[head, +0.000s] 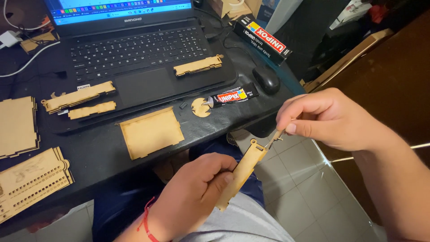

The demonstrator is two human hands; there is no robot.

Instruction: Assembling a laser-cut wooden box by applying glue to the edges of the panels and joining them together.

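My left hand point(192, 197) grips a long flat wooden strip point(244, 172), laser-cut with notches, tilted up to the right over my lap. My right hand point(324, 118) pinches a small thin wooden piece point(276, 136) between thumb and fingers. The tip of that small piece touches the upper end of the strip. A red string bracelet sits on my left wrist. Both hands are below the desk's front edge, above the tiled floor.
On the black desk point(103, 148) lie a laptop point(134, 49), a glue tube point(230, 96) beside a round wooden disc point(200, 107), a flat wooden panel point(150, 132), several notched wooden strips, stacked sheets at the left, a black mouse point(266, 79) and a glue box point(262, 38).
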